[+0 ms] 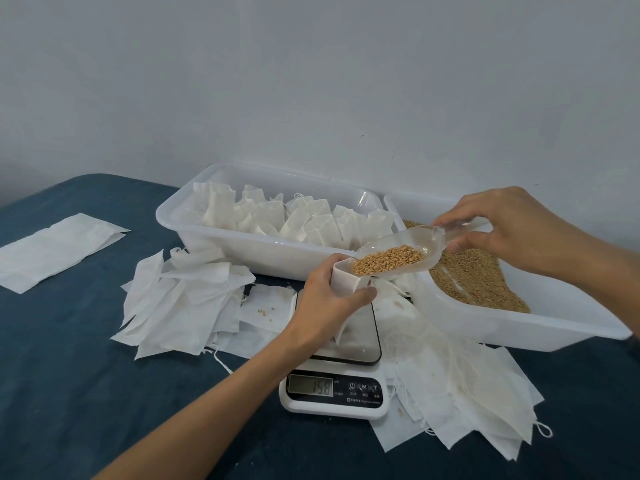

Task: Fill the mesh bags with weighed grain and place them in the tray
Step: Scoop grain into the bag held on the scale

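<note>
The left hand (pixel 327 296) has its fingers (pixel 360 293) curled around a white mesh bag (pixel 343 277) and holds it upright, with its open mouth facing up, right above the scale (pixel 337 372). The right hand (pixel 512 226) pinches the handle of a clear plastic scoop (pixel 398 251) between its thumb and fingertips, with the other fingers bent loosely over it. The scoop lies long-ways from the right hand down toward the left, and its front lip touches the mouth of the bag. A heap of golden grain (pixel 389 260) sits in the scoop. The screen on the scale reads 15.8, and the buttons beside it show a power sign, an M and a T; the small print under them is too tiny to read. Behind the hands, a white tray (pixel 242 247) holds many filled bags (pixel 294 216) standing up in rows. Just beside it on the right, a second white tub (pixel 519 327) holds loose grain. Flat empty bags (pixel 183 299) lie in piles on the dark blue counter (pixel 69 375), on both sides of the scale.
</note>
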### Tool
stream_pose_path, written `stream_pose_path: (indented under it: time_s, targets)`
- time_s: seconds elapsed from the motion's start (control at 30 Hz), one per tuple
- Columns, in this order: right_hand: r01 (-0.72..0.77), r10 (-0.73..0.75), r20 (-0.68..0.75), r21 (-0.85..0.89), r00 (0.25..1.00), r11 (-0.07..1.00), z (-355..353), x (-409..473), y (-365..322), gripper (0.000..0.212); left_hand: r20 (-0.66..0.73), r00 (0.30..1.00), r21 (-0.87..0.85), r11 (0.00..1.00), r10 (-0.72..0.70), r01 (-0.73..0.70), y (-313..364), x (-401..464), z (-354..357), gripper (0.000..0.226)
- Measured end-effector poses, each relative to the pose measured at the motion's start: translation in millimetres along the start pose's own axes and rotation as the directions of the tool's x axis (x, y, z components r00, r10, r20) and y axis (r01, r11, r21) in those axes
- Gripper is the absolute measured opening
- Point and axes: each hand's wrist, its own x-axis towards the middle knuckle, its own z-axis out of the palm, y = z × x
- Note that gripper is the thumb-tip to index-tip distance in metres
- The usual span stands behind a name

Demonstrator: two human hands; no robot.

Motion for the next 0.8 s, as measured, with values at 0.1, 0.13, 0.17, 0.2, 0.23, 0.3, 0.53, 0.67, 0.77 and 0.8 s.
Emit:
stream_pose_path:
  time_s: [0.1, 0.13, 0.17, 0.2, 0.23, 0.3, 0.53, 0.67, 0.77, 0.8]
  targets:
    - [0.008, -0.008, -0.002, 0.0, 1.0, 1.0, 0.4, 0.3, -0.1, 0.034, 0.003, 1.0, -0.01, 1.0, -0.006, 0.006, 0.1, -0.2, -0.3, 0.031]
    - [0.009, -0.009, -0.003, 0.002, 1.0, 1.0, 0.3, 0.5, -0.1, 0.034, 0.005, 1.0, -0.012, 1.0, -0.006, 0.007, 0.1, -0.4, -0.2, 0.031]
    - [0.009, -0.009, -0.004, 0.003, 1.0, 1.0, 0.1, 0.6, -0.3, 0.034, 0.005, 1.0, -0.013, 1.0, -0.007, 0.007, 0.3, -0.3, -0.3, 0.031]
    - [0.008, -0.008, -0.004, 0.003, 1.0, 1.0, -0.1, 0.7, -0.4, 0.034, 0.004, 1.0, -0.015, 1.0, -0.008, 0.008, 0.4, -0.3, -0.2, 0.031]
    - [0.006, -0.006, -0.003, 0.001, 1.0, 1.0, -0.1, 0.7, -0.3, 0.034, 0.002, 1.0, -0.015, 1.0, -0.01, 0.01, 0.7, -0.4, -0.1, 0.032]
    - [0.006, -0.006, -0.003, -0.005, 1.0, 1.0, 0.2, 1.0, -0.3, 0.034, 0.0, 1.0, -0.01, 1.0, -0.011, 0.011, 1.3, -0.4, 0.0, 0.033]
    - [0.004, -0.004, 0.0, -0.012, 1.0, 1.0, 0.2, 1.4, -0.2, 0.034, 0.0, 1.0, 0.004, 1.0, -0.009, 0.009, 1.6, 0.0, -0.4, 0.029]
    - [0.001, -0.001, 0.0, -0.01, 1.0, 1.0, -0.5, 1.7, -0.5, 0.035, 0.0, 1.0, 0.019, 1.0, -0.014, 0.014, 1.8, -0.6, -0.5, 0.03]
    - [0.001, -0.001, 0.001, -0.004, 1.0, 1.0, -0.6, 1.8, -0.4, 0.035, -0.001, 1.0, 0.02, 1.0, -0.018, 0.018, 2.0, -0.8, -1.0, 0.03]
    - [0.001, -0.001, 0.001, -0.004, 1.0, 1.0, -0.6, 1.9, -0.2, 0.035, -0.001, 1.0, 0.02, 1.0, -0.02, 0.02, 2.2, -0.8, -0.9, 0.03]
